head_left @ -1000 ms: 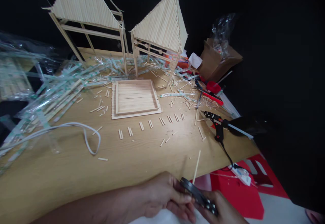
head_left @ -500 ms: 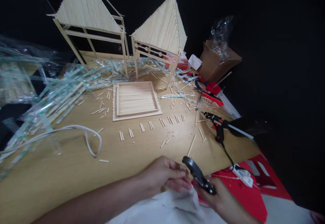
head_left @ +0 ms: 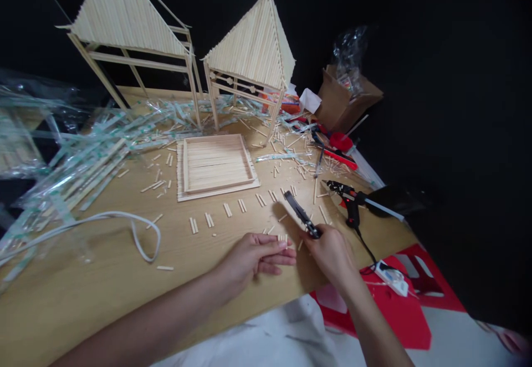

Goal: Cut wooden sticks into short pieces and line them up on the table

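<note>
Head view: left hand (head_left: 261, 257) pinching short stick pieces (head_left: 282, 238), right hand (head_left: 332, 251) wrapped around a dark hand tool (head_left: 300, 212), lower centre of the frame.

Left grip presses thumb against fingers on the pieces; right grip is closed about the tool's handles, its head pointing up-left near the right end of a row of paired sticks (head_left: 227, 210) and partly blocking the surface (head_left: 199, 284) there. A framed stick panel (head_left: 218, 162) lies mid-frame, a glue gun (head_left: 351, 203) at right with its cord running down, a white cable (head_left: 135, 217) at lower left. Plastic wrappers (head_left: 103, 134) crowd the left; two roofed stick models (head_left: 249, 45) stand across upper left and centre, a cardboard box (head_left: 344, 103) upper right.
</note>
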`<action>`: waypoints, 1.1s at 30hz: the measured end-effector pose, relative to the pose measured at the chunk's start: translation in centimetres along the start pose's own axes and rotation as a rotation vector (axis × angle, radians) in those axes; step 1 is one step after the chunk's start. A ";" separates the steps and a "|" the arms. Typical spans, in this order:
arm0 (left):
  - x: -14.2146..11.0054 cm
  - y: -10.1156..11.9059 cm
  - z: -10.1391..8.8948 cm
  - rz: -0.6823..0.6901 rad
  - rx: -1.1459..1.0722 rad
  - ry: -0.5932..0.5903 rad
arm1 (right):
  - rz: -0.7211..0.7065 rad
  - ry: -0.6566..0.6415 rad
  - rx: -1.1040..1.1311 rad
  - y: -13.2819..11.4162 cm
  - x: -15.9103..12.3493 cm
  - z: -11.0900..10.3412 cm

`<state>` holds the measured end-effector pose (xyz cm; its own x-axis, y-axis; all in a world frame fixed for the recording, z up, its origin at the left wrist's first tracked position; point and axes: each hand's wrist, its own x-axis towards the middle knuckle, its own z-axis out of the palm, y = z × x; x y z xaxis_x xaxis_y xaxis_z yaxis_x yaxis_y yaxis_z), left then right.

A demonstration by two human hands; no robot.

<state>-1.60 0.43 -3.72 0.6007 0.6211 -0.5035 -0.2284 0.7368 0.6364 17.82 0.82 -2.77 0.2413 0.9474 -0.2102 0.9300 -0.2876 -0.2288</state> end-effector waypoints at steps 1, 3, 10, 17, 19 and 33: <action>0.0 0.1 0.0 0.002 0.006 0.000 | 0.001 -0.014 0.033 0.3 0.0 0.1; 0.0 0.3 0.0 0.016 0.022 0.001 | -0.007 -0.034 0.132 0.8 -0.1 0.1; 0.3 0.0 -0.2 0.018 0.025 -0.002 | 0.082 -0.057 0.757 -1.5 -2.0 -2.1; 0.2 -0.1 -0.4 0.012 -0.017 -0.032 | 0.014 -0.088 0.851 -3.7 -1.8 -1.7; 0.2 0.0 -0.4 0.025 -0.023 -0.045 | 0.010 -0.079 0.862 -3.9 -1.7 -1.3; 0.2 -0.1 -0.2 0.035 0.021 -0.012 | 0.027 -0.034 0.958 -4.1 -2.6 -0.2</action>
<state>-1.59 0.54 -4.06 0.6021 0.6426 -0.4739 -0.2334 0.7093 0.6651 13.41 -0.42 -1.07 0.2375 0.9384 -0.2511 0.2986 -0.3165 -0.9004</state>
